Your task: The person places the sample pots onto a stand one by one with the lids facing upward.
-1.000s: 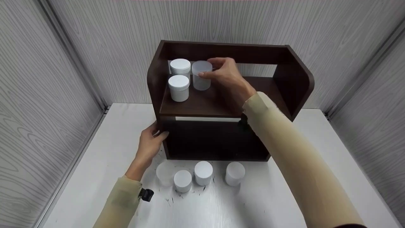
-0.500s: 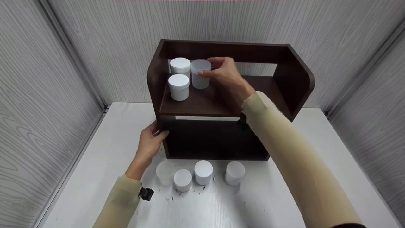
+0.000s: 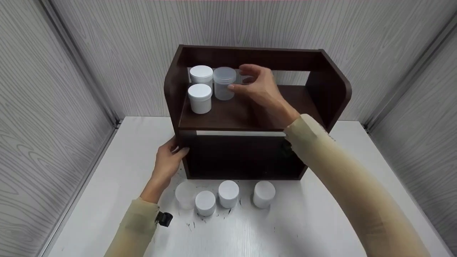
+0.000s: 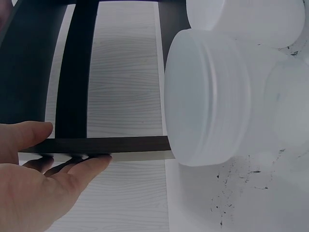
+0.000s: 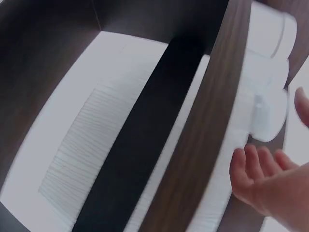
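A dark brown two-tier wooden shelf (image 3: pixel 232 119) stands on the white table. My left hand (image 3: pixel 167 162) grips its left side panel, thumb on the inner face and fingers outside, as the left wrist view also shows. On the upper tier stands a translucent lidded jar (image 3: pixel 224 87). My right hand (image 3: pixel 262 84) is just right of this jar, thumb and fingers spread and holding nothing; in the right wrist view a gap separates the fingers from the jar (image 5: pixel 268 116). Left of it are two white lidded jars, one at the back (image 3: pixel 201 73) and one in front (image 3: pixel 200 100).
In front of the shelf, a translucent jar (image 3: pixel 185 194), two short white jars (image 3: pixel 205 203) (image 3: pixel 228 194) and another whitish jar (image 3: pixel 264 194) stand on the table (image 3: pixel 242 235). Grey wood-patterned walls (image 3: pixel 285 25) enclose the back and sides.
My right hand has let go of the translucent jar and drawn back slightly to the right, its fingers spreading. The jar stays beside the white ones. My left hand keeps its grip.
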`<state>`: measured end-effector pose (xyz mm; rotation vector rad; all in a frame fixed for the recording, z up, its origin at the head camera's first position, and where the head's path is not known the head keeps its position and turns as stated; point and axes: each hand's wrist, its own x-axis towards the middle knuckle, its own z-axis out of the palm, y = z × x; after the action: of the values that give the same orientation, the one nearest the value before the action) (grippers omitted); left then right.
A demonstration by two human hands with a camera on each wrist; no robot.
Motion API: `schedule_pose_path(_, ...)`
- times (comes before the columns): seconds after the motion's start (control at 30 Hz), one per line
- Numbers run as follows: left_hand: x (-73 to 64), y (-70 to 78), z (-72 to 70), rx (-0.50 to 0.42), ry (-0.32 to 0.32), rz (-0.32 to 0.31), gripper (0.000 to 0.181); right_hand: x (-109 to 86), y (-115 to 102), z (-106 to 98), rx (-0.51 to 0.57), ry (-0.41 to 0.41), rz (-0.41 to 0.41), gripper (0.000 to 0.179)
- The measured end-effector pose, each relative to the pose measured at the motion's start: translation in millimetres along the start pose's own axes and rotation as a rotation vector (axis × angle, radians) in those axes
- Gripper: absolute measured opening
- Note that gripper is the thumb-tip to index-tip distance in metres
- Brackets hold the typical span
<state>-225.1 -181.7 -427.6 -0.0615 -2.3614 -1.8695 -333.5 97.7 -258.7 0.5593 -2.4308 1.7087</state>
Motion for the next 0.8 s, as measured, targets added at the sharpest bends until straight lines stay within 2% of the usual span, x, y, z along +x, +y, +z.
schedule_pose_path(0.13, -0.4, 1.5, 0.3, -0.003, -0.003, -0.001, 0.063, -30.1, -5, -7, -0.087, 0.061, -0.102, 0.063)
schedule_pose_path(0.27, -0.6, 3.3, 0.2, -0.014, 0.001, -0.003, 0.063, -67.2, -5, -12, -0.131, 0.093, -0.196, 0.054)
schedule_pose_path(0.47, -0.2, 4.3, 1.0, -0.017, 0.002, -0.013, 0.063, -128.6, 14, -20, -0.129, 0.096, -0.307, 0.047)
schedule_pose_path(0.6, -0.3, 3.6, 1.2, -0.009, 0.009, -0.008, 0.061, -163.0, 35, -28, -0.131, 0.095, -0.291, 0.048)
schedule_pose_path(0.8, -1.0, 2.4, 1.6, -0.013, 0.012, -0.004, 0.060, -200.6, 67, -35, -0.119, 0.101, -0.200, 0.046)
